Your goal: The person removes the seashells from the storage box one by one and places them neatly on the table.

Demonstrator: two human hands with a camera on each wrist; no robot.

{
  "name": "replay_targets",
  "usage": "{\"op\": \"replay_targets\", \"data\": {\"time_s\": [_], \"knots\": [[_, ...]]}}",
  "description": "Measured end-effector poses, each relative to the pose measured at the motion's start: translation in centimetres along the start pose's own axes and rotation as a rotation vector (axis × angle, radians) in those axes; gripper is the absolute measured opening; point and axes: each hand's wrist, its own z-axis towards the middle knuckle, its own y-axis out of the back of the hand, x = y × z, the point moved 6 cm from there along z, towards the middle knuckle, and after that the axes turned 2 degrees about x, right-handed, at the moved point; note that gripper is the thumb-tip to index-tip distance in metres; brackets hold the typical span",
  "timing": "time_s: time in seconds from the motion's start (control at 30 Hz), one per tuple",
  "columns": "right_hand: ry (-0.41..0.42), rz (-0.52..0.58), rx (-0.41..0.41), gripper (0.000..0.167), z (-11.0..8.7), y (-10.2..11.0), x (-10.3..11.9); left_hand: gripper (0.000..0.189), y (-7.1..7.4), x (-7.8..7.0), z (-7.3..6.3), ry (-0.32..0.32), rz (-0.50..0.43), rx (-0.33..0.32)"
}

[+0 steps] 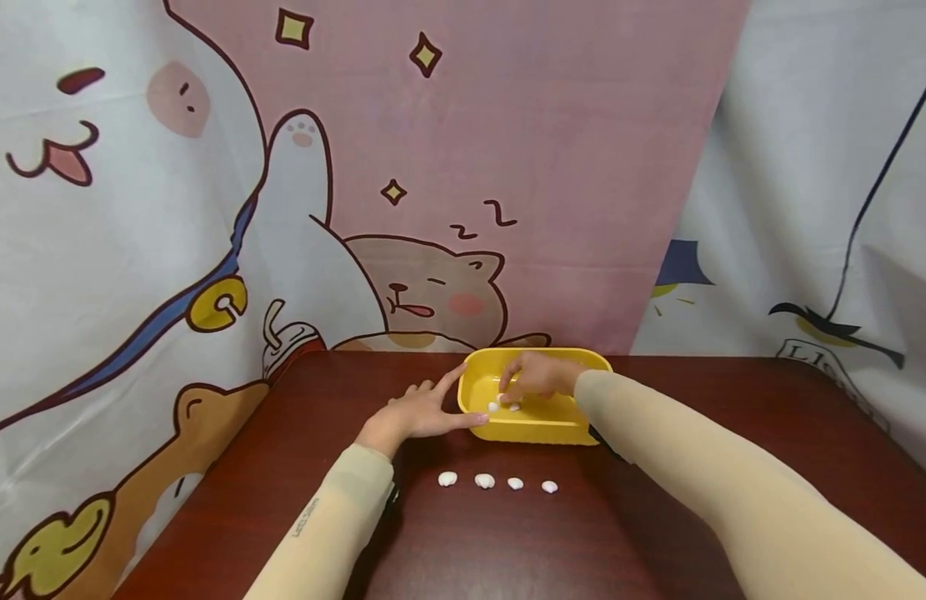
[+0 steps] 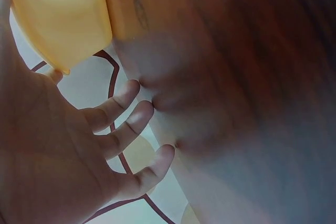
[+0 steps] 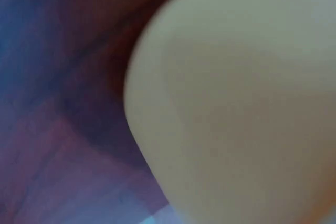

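A yellow plastic tub (image 1: 538, 432) stands toward the back of the table. Thumb and forefinger of my left hand (image 1: 421, 412) hold its left end, the thumb across the front rim. In the left wrist view the other fingers (image 2: 139, 116) are spread, their tips at the tabletop. My right hand (image 1: 533, 375) reaches inside the tub, fingers bent downward. Small white seashells (image 1: 493, 407) lie under its fingertips; I cannot tell whether it pinches one. In front of the tub, several white seashells (image 1: 484, 481) sit in a row. The right wrist view shows mostly a blurred pale surface (image 3: 236, 98).
The dark red-brown table (image 1: 508, 542) ends at a hanging cloth (image 1: 583, 167) printed with cartoon animals, close behind the tub. More of this cloth hangs along the left side. The row of shells lies between the two forearms.
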Motion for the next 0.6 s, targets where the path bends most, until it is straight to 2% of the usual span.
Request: {"op": "replay_targets", "data": {"time_s": [0.2, 0.3, 0.6], "knots": [[0.013, -0.009, -0.078, 0.021, 0.05, -0.36, -0.18, 0.106, 0.22, 0.02, -0.11, 0.006, 0.0, -0.001], [0.05, -0.003, -0.105, 0.021, 0.13, -0.44, -0.03, 0.106, 0.28, 0.09, -0.08, 0.012, 0.001, -0.002], [0.058, 0.059, -0.112, 0.022, -0.16, -0.45, -0.24, 0.105, -0.06, 0.1, 0.11, 0.008, 0.0, 0.008]]}}
